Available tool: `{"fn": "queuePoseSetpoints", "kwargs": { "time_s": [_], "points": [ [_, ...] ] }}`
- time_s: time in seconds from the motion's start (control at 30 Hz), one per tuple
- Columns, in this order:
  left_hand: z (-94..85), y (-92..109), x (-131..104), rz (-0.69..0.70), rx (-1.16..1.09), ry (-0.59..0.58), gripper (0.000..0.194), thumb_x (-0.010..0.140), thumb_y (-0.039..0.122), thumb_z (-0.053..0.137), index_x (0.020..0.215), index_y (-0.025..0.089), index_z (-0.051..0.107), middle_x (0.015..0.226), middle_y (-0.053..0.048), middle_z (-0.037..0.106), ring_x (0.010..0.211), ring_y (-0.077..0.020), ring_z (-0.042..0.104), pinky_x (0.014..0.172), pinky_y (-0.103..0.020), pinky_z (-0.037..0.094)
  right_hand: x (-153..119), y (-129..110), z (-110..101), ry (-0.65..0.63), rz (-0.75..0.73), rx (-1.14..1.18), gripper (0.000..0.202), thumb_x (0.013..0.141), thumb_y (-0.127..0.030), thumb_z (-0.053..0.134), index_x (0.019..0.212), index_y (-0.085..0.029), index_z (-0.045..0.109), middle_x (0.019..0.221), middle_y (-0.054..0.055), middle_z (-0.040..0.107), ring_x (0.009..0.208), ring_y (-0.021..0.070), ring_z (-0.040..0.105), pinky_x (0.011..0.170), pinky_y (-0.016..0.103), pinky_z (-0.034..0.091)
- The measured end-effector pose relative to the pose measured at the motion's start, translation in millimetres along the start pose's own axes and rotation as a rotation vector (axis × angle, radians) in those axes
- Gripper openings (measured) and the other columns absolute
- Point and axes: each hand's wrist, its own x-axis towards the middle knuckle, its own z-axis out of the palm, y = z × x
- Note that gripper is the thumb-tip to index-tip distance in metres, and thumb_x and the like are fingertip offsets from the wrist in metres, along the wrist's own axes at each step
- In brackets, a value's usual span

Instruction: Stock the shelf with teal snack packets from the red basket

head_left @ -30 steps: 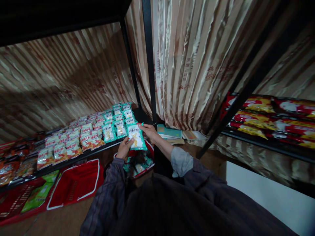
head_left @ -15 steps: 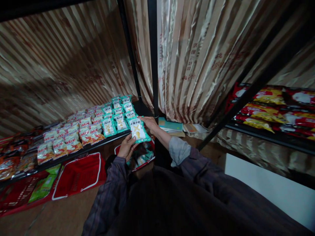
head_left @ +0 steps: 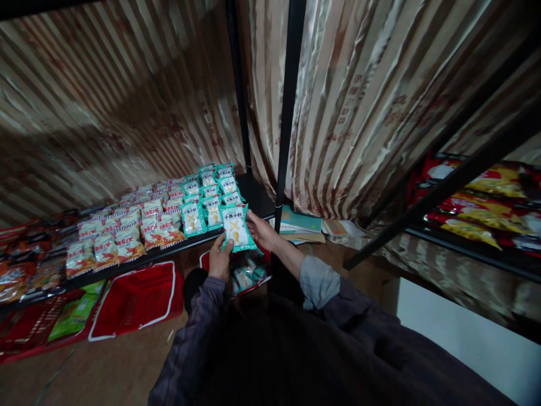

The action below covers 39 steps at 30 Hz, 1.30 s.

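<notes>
A teal and white snack bag is held upright between my two hands, its printed front facing me. My left hand is closed on its lower left corner, thumb on the front. At its upper right edge my right hand grips it, some fingers hidden behind. Just behind it, matching teal bags stand in rows at the right end of the low black shelf. Under my hands a red basket holds more teal bags.
Orange and white snack bags and dark orange bags fill the shelf leftward. Red baskets sit on the floor below. A black post, books, another shelf with red and yellow bags and a white panel are rightward.
The view has shifted, so the shelves and curtain appear farther right. Both hands still hold the teal bag, which now looks more upright. My right hand has slid slightly down its edge.
</notes>
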Motion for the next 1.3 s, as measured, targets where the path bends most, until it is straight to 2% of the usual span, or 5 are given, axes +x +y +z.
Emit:
{"fn": "queuePoseSetpoints", "kwargs": {
  "time_s": [0.2,0.53,0.97,1.17,1.3],
  "points": [
    [15.8,-6.9,8.6,0.046,0.003,0.058,0.049,0.072,0.02,0.064,0.12,0.014,0.052,0.121,-0.013,0.058,0.103,-0.0198,0.059,0.093,-0.035,0.044,-24.2,7.1,-5.4,-0.184,-0.045,0.025,0.044,0.069,-0.036,0.07,0.11,-0.023,0.059,0.093,0.001,0.069,0.079,0.0144,0.064,0.071,0.025,0.05],
    [36.4,12.8,6.5,0.371,0.334,0.101,0.046,0.071,0.026,0.067,0.115,0.022,0.055,0.131,-0.008,0.047,0.125,-0.0212,0.039,0.106,-0.032,0.026,-18.4,10.4,-5.8,0.252,-0.46,-0.475,0.055,0.073,-0.032,0.061,0.126,-0.026,0.047,0.112,0.004,0.063,0.1,0.0217,0.059,0.087,0.037,0.047],
    [43.9,27.4,12.7,0.037,-0.074,-0.01,0.055,0.07,0.031,0.069,0.119,0.021,0.047,0.115,-0.006,0.061,0.103,-0.0172,0.058,0.09,-0.028,0.044,-63.8,15.5,-1.1,-0.066,-0.963,-1.145,0.051,0.077,-0.03,0.056,0.126,-0.021,0.05,0.139,0.01,0.04,0.128,0.0278,0.035,0.104,0.047,0.032],
    [29.4,26.0,6.7,-0.067,-0.078,-0.23,0.062,0.065,0.033,0.072,0.121,0.019,0.05,0.111,-0.008,0.064,0.1,-0.0216,0.06,0.087,-0.032,0.046,-34.0,-15.8,-5.4,0.238,-0.685,-0.547,0.043,0.081,-0.037,0.055,0.122,-0.024,0.051,0.125,0.008,0.056,0.113,0.0213,0.052,0.095,0.038,0.042],
    [28.4,27.7,-1.4,-0.121,-0.023,-0.338,0.061,0.066,0.031,0.072,0.122,0.018,0.051,0.11,-0.008,0.065,0.1,-0.0229,0.06,0.087,-0.033,0.046,-8.3,-37.8,-9.8,0.025,-0.222,-0.119,0.043,0.069,-0.045,0.067,0.104,-0.02,0.062,0.094,0.006,0.069,0.079,0.0175,0.064,0.067,0.028,0.051]
  ]
}}
